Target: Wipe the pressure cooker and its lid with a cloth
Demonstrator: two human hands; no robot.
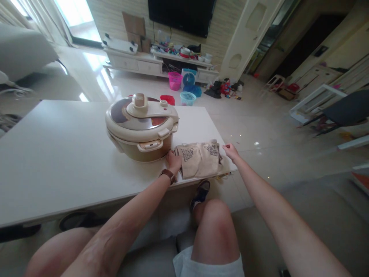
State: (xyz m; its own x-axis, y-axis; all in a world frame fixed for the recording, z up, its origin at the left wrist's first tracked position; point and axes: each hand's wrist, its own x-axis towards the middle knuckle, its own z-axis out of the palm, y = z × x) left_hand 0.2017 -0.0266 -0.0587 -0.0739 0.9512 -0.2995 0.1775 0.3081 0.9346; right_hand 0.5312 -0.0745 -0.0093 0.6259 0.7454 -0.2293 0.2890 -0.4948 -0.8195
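A beige folded cloth (198, 163) with dark scroll patterns lies flat near the table's right end. My left hand (174, 161), with a brown watch on its wrist, is closed on the left edge of this cloth; part of its fingers is hidden. Just beyond the cloth's right side, by the table edge, my right hand (231, 151) is closed in a pinch. Whatever is between those fingertips is too small to make out. A cream and gold electric pressure cooker (141, 127), lid on, stands left of the cloth, close to my left hand.
The white table (63, 154) stretches left, and its right edge runs beside my right hand. On the floor beyond stand a pink basket (175, 81) and a light blue basket (187, 99). A cluttered TV cabinet (150, 67) lines the wall. My knee (216, 227) is below the front edge.
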